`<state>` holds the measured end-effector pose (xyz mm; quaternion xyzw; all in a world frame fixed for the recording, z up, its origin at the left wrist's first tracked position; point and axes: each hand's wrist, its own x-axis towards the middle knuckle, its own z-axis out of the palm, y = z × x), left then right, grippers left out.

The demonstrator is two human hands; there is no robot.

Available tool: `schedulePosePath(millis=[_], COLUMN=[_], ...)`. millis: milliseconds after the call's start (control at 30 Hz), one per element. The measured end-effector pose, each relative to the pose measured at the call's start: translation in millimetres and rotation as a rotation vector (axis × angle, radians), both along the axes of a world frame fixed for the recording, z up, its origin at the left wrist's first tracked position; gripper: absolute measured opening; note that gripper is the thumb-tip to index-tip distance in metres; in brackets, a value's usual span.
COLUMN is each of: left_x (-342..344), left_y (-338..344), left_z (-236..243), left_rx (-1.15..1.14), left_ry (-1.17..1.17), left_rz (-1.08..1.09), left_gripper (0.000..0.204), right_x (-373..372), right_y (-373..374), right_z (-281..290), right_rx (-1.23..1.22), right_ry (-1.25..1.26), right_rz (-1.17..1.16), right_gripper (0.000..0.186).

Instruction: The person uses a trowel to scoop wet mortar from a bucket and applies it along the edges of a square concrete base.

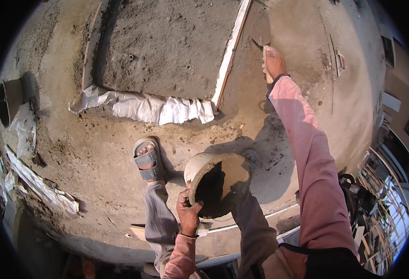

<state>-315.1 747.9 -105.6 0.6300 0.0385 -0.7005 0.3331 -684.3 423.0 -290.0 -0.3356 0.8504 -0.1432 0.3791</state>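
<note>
My left hand [189,213] grips the rim of a round, mortar-crusted bucket [195,169], its thumb inside the edge. The bucket is tilted, its mouth toward me, and its inside is partly in dark shadow. Stretched out ahead and to the right, my right hand [274,63] is closed around the handle of a trowel [261,31]. The trowel's blade lies low over the ground beside the right-hand board [232,51] of a frame filled with wet grey concrete [167,51]. Whether the blade touches the ground I cannot tell.
Crumpled white sheeting [162,108] lines the frame's near edge. A second board [91,51] bounds its left side. At far left stands another bucket [11,102], with torn sheeting [41,181] nearby. My sandalled foot [147,158] is left of the bucket. Sticks [386,209] lie at far right.
</note>
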Motion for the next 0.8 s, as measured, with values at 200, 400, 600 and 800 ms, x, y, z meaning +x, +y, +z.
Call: schedulePosePath(millis=[200,400,600,800], left_x=[3,8,6,-1], left_y=[11,8,6,3], left_z=[2,2,3,5], left_rx=[0.024,0.022,-0.002,-0.057], left_ry=[0.000,0.043,0.016,-0.051], left_rz=[-0.033,-0.024,0.010,-0.087], left_gripper=[0.052,0.051,0.050,0.047], right_x=[24,55,21,-4], right_y=[8,182,140,-36], right_z=[5,1,-4,-5], right_rx=[0.155,0.001,-0.114,-0.046], right_ry=[0.000,0.171,0.177,0.179], right_rz=[0.141,0.415,0.287,0.173], right_gripper=[0.039,0.043,0.043,0.042])
